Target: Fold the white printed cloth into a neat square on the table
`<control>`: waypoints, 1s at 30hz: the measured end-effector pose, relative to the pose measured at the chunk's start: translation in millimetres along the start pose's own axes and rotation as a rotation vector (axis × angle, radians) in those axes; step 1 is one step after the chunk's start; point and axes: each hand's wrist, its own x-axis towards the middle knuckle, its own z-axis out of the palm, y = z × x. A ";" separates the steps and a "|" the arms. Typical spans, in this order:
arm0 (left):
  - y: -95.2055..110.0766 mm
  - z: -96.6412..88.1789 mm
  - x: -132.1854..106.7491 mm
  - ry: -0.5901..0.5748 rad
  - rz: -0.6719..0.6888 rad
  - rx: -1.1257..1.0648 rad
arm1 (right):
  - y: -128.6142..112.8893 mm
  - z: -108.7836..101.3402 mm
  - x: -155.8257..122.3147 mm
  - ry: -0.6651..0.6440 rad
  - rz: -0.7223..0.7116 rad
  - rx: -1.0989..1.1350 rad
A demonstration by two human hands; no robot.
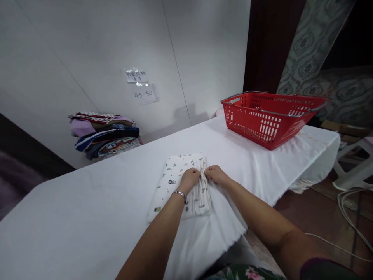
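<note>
A folded white cloth [167, 186] with small grey and green prints lies flat on the white-covered table, its gathered edge along the right side. My left hand [190, 179], with a silver bracelet at the wrist, rests over the cloth and pinches the gathered edge from the left. From the right, my right hand [216, 174] pinches the same edge, close beside the left fingers. Both hands are closed, and the bit of fabric between the fingertips is mostly hidden.
A red plastic basket [274, 124] with metal handles stands on the table [96, 217] at the back right. Behind the table's far edge is a stack of folded clothes [106, 134]. Handwritten paper labels [144, 93] are on the wall. A white stool [354, 167] and cables are at right.
</note>
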 end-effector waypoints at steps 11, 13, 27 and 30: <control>-25.0 22.1 -12.8 0.180 0.362 0.425 | 10.0 -1.4 9.8 -0.031 0.027 -0.014; -25.7 23.5 -12.8 0.176 0.359 0.441 | 9.7 -0.5 10.7 -0.038 0.040 -0.019; -24.7 21.7 -13.0 0.178 0.346 0.408 | 2.0 8.1 5.1 0.052 0.027 -0.006; -22.0 15.2 -11.9 0.132 0.322 0.378 | 0.0 4.2 8.2 -0.010 0.051 -0.018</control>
